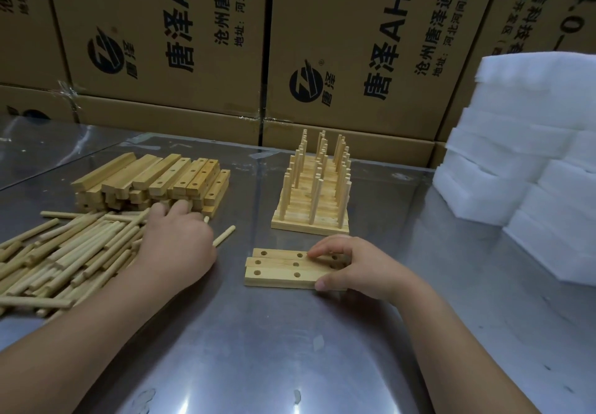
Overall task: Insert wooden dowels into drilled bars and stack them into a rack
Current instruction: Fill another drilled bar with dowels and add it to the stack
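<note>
Counter point(258, 349) steel runs open and wide on the near side of both hands, and a strip of it also shows between the drilled bars point(283, 268) and the rack point(311, 194). Along the far edge a wall of printed cardboard cartons point(193, 42) closes off the back. Stacked white foam blocks point(529, 155) crowd the right side, well apart from the rack.

The three drilled bars lie flat, side by side and touching, just in front of the rack. Each shows two holes, and the right ends are covered. The right hand point(354, 265) pinches them there, with its thumb on the near edge and its curled fingers point(317, 252) over the far bar.

The left hand point(175, 245) sits at the right edge of the loose dowel pile point(64, 252), which has too many pieces to count. Its fingers are curled down and it grips a dowel point(224, 236) that pokes out to the right.

Behind that hand stands a stack of spare bars point(154, 178), several layers high. The rack carries three rows of upright dowels.
</note>
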